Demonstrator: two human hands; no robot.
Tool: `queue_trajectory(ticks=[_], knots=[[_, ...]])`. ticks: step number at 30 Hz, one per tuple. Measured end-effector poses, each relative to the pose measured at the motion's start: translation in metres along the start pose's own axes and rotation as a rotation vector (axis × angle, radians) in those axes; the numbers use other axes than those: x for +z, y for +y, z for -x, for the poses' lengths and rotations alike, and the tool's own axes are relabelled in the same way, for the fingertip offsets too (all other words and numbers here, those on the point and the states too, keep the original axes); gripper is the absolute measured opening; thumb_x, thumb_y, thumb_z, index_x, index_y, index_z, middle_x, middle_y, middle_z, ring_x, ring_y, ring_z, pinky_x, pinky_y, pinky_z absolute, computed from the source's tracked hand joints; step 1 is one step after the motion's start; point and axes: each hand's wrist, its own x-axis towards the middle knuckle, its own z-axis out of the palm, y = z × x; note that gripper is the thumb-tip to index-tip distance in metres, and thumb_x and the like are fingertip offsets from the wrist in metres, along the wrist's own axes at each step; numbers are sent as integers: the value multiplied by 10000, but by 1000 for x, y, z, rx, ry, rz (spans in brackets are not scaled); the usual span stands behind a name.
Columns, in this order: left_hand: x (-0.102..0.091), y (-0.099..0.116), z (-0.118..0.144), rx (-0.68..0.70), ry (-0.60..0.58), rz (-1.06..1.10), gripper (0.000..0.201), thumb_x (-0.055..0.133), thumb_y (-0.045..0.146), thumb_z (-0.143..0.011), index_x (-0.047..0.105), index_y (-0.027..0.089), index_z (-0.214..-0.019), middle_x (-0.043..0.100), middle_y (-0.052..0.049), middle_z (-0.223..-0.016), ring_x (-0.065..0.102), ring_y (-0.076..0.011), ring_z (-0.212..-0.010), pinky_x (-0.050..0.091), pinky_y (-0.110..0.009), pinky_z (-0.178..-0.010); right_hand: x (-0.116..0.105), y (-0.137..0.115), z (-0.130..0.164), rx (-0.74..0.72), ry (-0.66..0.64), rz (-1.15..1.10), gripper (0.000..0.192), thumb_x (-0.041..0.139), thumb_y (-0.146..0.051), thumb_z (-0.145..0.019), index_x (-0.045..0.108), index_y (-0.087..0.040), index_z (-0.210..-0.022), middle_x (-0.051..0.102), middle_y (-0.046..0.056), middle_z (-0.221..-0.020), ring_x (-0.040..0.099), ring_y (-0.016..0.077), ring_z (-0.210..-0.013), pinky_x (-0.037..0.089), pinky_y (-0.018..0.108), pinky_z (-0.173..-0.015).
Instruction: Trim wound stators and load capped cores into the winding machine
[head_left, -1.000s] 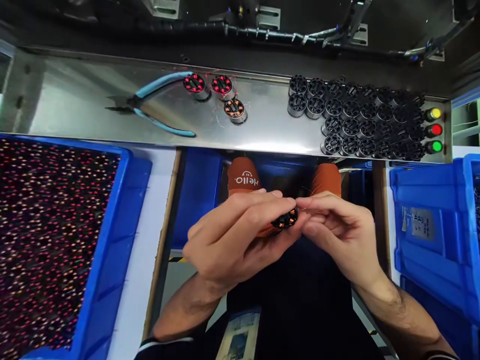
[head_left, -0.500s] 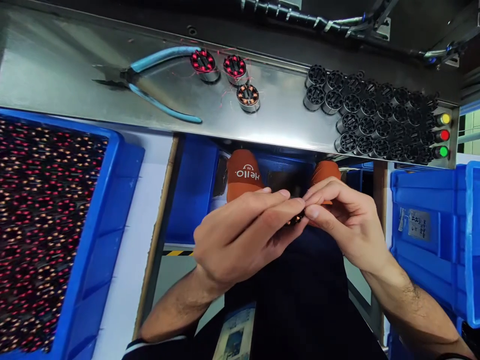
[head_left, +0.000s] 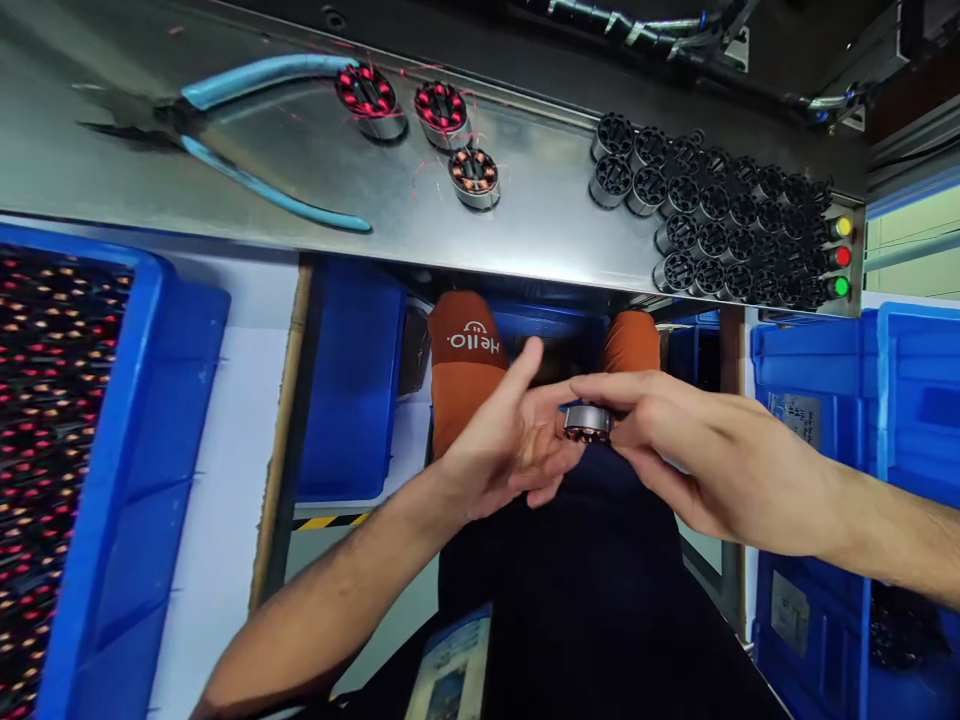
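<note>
Over my lap, my right hand (head_left: pixel 712 455) pinches a small wound motor stator (head_left: pixel 588 422) between thumb and fingers. A silvery ring shows around its side, with copper windings along the lower edge. My left hand (head_left: pixel 517 435) is turned palm up beside it, thumb raised and fingers loosely spread. Its fingers reach to the stator's left side; whether they press on it I cannot tell. On the metal bench, two stators with red windings (head_left: pixel 371 100) (head_left: pixel 441 114) and one with copper windings (head_left: pixel 474 178) stand with loose wire ends.
Blue-handled pliers (head_left: pixel 262 195) lie spread on the metal ledge (head_left: pixel 525 235). Several rows of unwound black stators (head_left: pixel 682 195) stand at its right, next to yellow, red and green buttons (head_left: pixel 843 257). A blue crate (head_left: pixel 142 420) of wound stators is at left, blue bins (head_left: pixel 814 390) at right.
My left hand has rolled from back-up to palm-up and its thumb has lifted away. The stator, mostly covered before, now shows in my right hand's fingers. The view has shifted to the right.
</note>
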Motion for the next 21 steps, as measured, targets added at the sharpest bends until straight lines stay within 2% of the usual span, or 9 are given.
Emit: queue_trajectory(ticks=[3, 5, 7, 9, 11, 13, 16, 18, 21], knots=[[1, -10, 14, 282, 377, -299, 787, 437, 943, -1106, 722, 221, -1237, 767, -41, -854, 711, -168, -603, 592, -281, -521, 6, 8, 14, 150, 2, -160, 197, 710, -171, -1090, 667, -323, -973, 843, 28, -1001, 869, 280, -1192, 750, 361, -798], [11, -13, 28, 523, 562, -634, 697, 880, 815, -941, 698, 235, -1283, 780, -54, -1057, 788, -192, -868, 685, -291, -732, 9, 9, 20, 241, -23, -283, 187, 710, -212, -1125, 646, -310, -979, 820, 30, -955, 873, 269, -1103, 725, 337, -721], [24, -12, 38, 684, 567, -861, 543, 1034, 466, -900, 688, 241, -1251, 761, -52, -1148, 793, -188, -1001, 703, -291, -881, 11, 6, 22, 249, -38, -317, 173, 695, -229, -1149, 648, -304, -1000, 836, 50, -1110, 858, 240, -1025, 733, 355, -749], [36, -10, 38, 756, 498, -873, 351, 890, 138, -955, 663, 248, -1198, 757, -55, -1202, 801, -173, -1076, 696, -282, -951, 10, 3, 22, 164, -9, -189, 156, 718, -207, -1122, 665, -305, -1012, 811, 73, -1253, 838, 242, -1071, 750, 396, -860], [41, -8, 32, 713, 415, -693, 301, 730, 58, -1002, 636, 256, -1209, 766, -61, -1211, 808, -182, -1101, 696, -306, -955, 5, 2, 21, 37, 50, 23, 148, 738, -157, -1073, 703, -301, -1060, 784, 97, -1332, 807, 279, -1241, 739, 436, -1012], [39, -6, 23, 475, 212, -374, 131, 594, 251, -1158, 630, 267, -1283, 781, -36, -1065, 826, -185, -938, 698, -314, -823, -1, 4, 24, -60, 58, 173, 215, 711, -123, -1057, 740, -281, -1199, 768, 118, -1459, 750, 314, -1432, 694, 469, -1164], [33, -9, 10, -19, -170, 73, 702, 171, 745, -1223, 660, 254, -1339, 745, -9, -778, 735, -191, -558, 638, -322, -569, -9, 9, 32, -85, -37, 183, 266, 631, -91, -1103, 715, -249, -1301, 759, 122, -1574, 752, 302, -1477, 691, 426, -1161], [32, -13, 6, -47, -64, 44, 855, 216, 943, -1124, 672, 247, -1321, 788, -44, -841, 768, -217, -606, 670, -354, -602, -10, 12, 38, -3, -72, 71, 154, 610, -101, -1140, 675, -237, -1170, 830, 119, -1420, 824, 275, -1352, 721, 357, -1012], [40, -17, 11, 352, 428, -525, 749, 839, 885, -920, 685, 263, -1307, 825, -71, -1103, 846, -246, -919, 717, -364, -812, -7, 17, 46, 203, -66, -175, 180, 631, -145, -1161, 601, -240, -1011, 839, 83, -1068, 854, 258, -1236, 685, 271, -805]])
